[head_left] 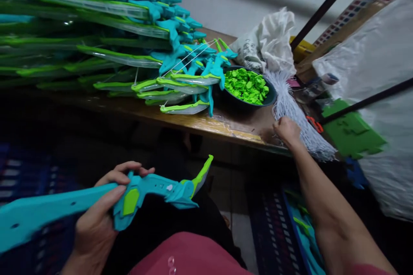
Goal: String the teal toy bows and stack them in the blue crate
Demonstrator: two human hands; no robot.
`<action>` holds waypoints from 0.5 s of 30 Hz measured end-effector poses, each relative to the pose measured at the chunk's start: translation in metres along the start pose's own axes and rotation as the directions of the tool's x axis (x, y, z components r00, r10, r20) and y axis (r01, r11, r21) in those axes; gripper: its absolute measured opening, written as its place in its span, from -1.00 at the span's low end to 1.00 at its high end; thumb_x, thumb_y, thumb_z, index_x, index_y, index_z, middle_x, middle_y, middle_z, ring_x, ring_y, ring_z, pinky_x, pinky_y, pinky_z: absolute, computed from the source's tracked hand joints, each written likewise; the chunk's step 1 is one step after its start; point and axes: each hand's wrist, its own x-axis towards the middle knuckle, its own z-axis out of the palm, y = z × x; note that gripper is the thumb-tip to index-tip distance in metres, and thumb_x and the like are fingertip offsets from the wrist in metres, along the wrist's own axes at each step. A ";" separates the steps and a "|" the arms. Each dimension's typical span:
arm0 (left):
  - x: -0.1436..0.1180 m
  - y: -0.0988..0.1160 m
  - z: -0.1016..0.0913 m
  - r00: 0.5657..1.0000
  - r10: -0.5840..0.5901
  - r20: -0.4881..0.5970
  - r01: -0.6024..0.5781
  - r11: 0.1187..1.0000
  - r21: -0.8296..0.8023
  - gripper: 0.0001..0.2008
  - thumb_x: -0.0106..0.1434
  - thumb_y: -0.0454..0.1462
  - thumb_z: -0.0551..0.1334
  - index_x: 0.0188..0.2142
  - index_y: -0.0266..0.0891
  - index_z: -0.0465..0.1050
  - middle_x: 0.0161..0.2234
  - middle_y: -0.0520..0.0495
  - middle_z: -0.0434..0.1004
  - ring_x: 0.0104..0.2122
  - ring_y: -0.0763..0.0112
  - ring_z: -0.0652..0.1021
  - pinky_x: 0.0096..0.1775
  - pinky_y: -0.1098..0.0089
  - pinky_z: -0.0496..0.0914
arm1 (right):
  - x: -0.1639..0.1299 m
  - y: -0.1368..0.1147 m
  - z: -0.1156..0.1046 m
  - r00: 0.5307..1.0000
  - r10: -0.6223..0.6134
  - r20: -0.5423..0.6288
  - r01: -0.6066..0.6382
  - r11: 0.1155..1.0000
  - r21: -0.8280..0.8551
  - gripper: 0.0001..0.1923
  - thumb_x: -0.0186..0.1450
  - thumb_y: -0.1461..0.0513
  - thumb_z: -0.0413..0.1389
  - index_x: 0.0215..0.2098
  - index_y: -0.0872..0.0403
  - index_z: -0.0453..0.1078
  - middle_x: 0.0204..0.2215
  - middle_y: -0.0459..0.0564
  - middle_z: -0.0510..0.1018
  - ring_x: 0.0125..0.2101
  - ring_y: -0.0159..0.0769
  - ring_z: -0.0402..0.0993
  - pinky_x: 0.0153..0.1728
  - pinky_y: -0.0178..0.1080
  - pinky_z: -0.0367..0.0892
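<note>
My left hand (100, 210) is wrapped round a turquoise toy bow (155, 187) with a green inset in its middle. Its near limb runs out of view at the left, and a green tip points up at its other end. Over the table's front edge, my right hand (288, 131) is closed in a fist against a bundle of white strings (290, 107). Whether a string is between its fingers I cannot make out. Just behind it, a dark bowl (272, 96) holds small bright green plastic pieces (247, 86).
Many turquoise and green toy bows (180, 64) are piled along the wooden table (226, 129), some strung. A white sack (267, 43), orange-handled scissors (314, 124) and a green foam mat (353, 129) are at the right. Below stands a blue crate (274, 223) near more turquoise parts (306, 236).
</note>
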 end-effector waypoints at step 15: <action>-0.002 -0.025 -0.011 0.973 -0.055 0.224 0.058 0.998 -0.006 -0.60 0.19 -0.04 0.44 -0.07 -0.17 0.56 -0.12 -0.18 0.63 -0.09 0.07 0.63 -0.03 0.19 0.57 | -0.290 -0.191 -0.036 0.191 -0.906 -0.377 0.740 -0.120 0.662 -0.73 0.53 0.21 -0.12 -0.15 0.12 0.39 -0.31 0.02 0.53 -0.46 -0.36 0.34 -0.41 -0.30 0.18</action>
